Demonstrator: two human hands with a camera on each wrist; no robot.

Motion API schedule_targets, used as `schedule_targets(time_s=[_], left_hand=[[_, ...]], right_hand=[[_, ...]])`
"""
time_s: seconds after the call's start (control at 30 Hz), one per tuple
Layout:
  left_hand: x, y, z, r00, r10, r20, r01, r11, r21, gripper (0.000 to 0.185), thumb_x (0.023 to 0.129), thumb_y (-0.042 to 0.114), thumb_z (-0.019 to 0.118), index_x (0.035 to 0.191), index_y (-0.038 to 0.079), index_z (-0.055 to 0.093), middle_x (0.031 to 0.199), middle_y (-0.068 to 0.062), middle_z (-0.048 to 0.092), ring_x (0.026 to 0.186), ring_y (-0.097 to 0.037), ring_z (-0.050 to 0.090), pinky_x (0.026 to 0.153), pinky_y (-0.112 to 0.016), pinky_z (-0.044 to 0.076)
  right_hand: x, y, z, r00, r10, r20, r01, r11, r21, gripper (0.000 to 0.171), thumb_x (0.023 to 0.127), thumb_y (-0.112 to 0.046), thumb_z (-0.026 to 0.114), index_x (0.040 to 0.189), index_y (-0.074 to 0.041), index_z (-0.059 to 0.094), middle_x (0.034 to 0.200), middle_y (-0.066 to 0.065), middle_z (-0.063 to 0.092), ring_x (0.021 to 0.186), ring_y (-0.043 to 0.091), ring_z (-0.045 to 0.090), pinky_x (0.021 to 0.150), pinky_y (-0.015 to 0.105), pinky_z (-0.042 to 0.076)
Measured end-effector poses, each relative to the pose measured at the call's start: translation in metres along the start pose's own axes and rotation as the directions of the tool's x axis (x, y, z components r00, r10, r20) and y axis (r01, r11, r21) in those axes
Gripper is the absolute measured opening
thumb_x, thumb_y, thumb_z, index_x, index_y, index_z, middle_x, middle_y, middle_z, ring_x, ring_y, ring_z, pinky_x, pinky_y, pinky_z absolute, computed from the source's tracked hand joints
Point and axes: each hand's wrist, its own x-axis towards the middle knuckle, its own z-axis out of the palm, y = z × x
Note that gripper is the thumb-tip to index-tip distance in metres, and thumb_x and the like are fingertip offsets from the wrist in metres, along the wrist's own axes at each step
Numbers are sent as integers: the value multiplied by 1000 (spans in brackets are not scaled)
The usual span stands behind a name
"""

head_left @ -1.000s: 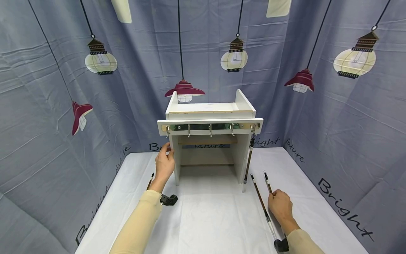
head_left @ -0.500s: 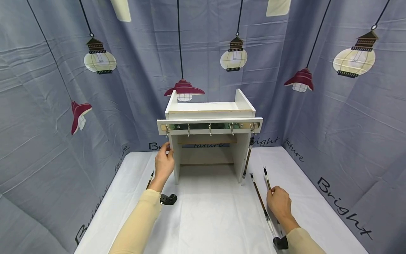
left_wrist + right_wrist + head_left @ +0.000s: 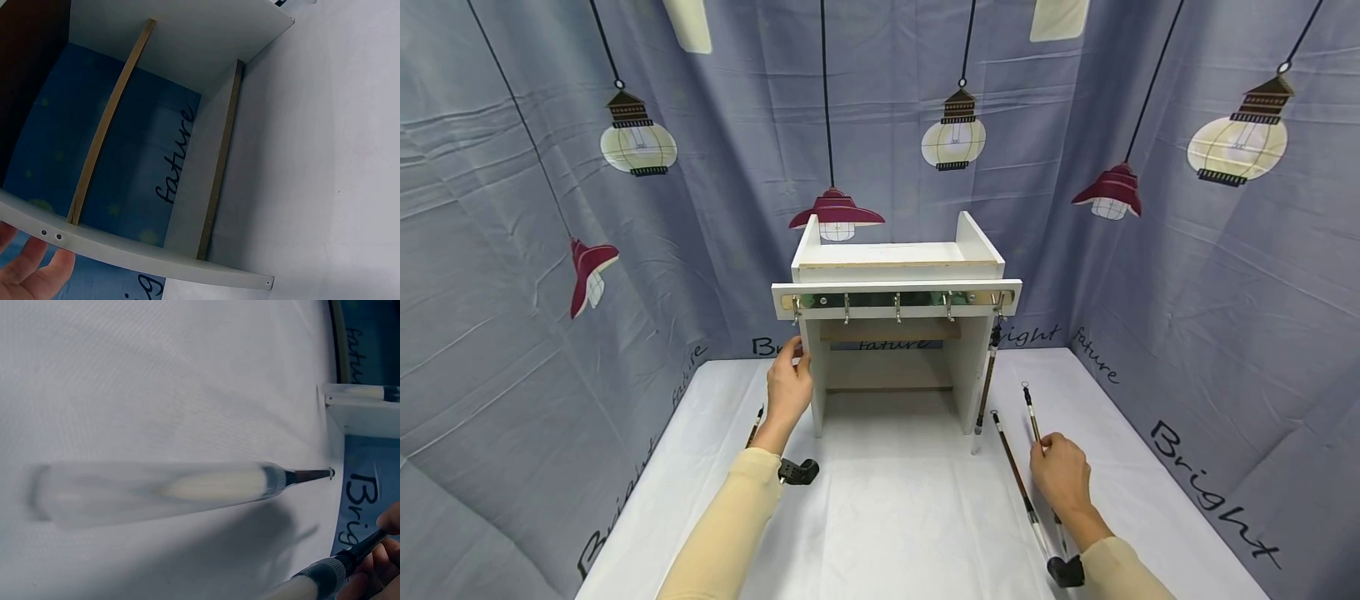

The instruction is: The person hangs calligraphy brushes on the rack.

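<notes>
Left hand (image 3: 788,385): fingers curled round the left side panel of the white shelf unit (image 3: 895,333).
Right hand (image 3: 1060,477): fingers pinch a calligraphy brush (image 3: 1033,418), tip raised off the tabletop (image 3: 887,517).
Second brush (image 3: 1017,475): lies flat just beside it.

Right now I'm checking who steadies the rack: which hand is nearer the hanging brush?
Right. The right hand grips another brush on the table just right of the hanging brush; the left hand holds the rack's far left side.
</notes>
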Motion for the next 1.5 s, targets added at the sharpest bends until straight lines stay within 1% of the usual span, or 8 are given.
schedule_targets(time_s=[0.37,0.47,0.83,1.1,1.27,1.5], left_hand=[[0,0,0,1000,-17,5,17,1000,-3,42,109,17,51,149,6,50,133,-21,64,110,-40,68,87,-54,55],[0,0,1,1000,-10,0,10,1000,3,42,109,16,51,149,5,50,133,-22,64,109,-40,68,85,-54,56],[-1,-2,1,1000,-23,9,23,1000,10,42,109,19,51,150,7,49,134,-20,64,107,-39,69,83,-52,56],[-1,-1,1,1000,-7,-2,7,1000,12,41,109,18,51,148,6,51,132,-21,64,108,-40,69,85,-53,56],[1,0,1,1000,7,-10,-7,1000,15,41,109,16,51,148,4,51,131,-22,65,107,-40,69,85,-54,56],[-1,0,1,1000,-8,-2,9,1000,16,43,109,17,51,150,5,49,133,-21,64,107,-40,69,85,-54,56]], right_hand=[[3,-9,-2,1000,12,-13,-12,1000,17,23,93,-13,63,96,9,69,86,25,69,79,43,67,71,59,52],[3,-11,-3,1000,14,-17,-13,1000,24,24,94,-14,63,97,9,69,86,25,70,80,43,67,71,58,52],[2,-24,-7,998,7,-63,-4,999,49,20,92,-12,66,96,7,70,81,18,70,77,39,67,71,58,51],[1,-27,-8,998,27,-62,-24,998,54,21,94,-13,65,98,6,70,80,16,68,74,34,65,69,54,50],[1,-29,-7,997,29,-77,-24,998,58,21,93,-13,67,98,6,70,79,16,68,73,33,64,67,52,50],[2,-29,-7,995,28,-94,-22,998,66,20,93,-15,67,98,5,70,79,13,67,73,32,63,66,49,49]])
